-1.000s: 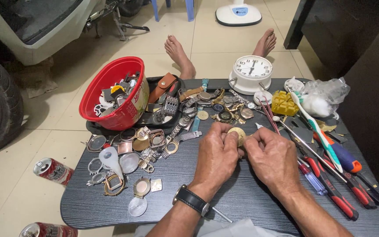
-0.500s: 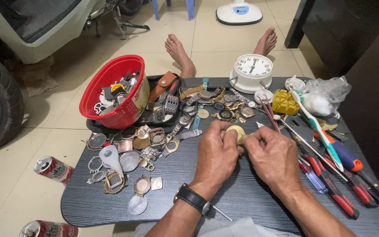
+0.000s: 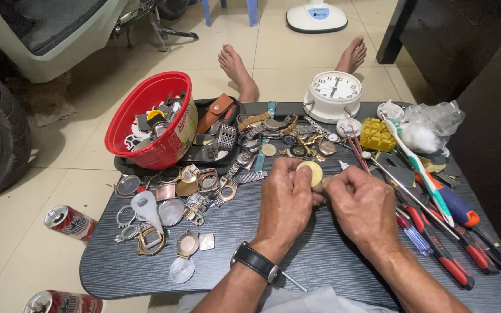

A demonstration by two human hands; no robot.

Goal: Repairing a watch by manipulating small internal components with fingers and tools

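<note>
Your left hand (image 3: 285, 200) pinches the round watch case (image 3: 310, 172); right hand (image 3: 363, 206) clenched against it, contents unclear. Slip risks dropping it among table (image 3: 320, 261) clutter.

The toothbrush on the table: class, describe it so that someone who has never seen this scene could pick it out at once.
Start at the white round clock at the far edge of the dark table. Go right past the yellow block to the row of tools. The toothbrush lies slantwise across them, bristles towards the clock; alone among the red- and blue-handled screwdrivers, it is white and green.
</note>
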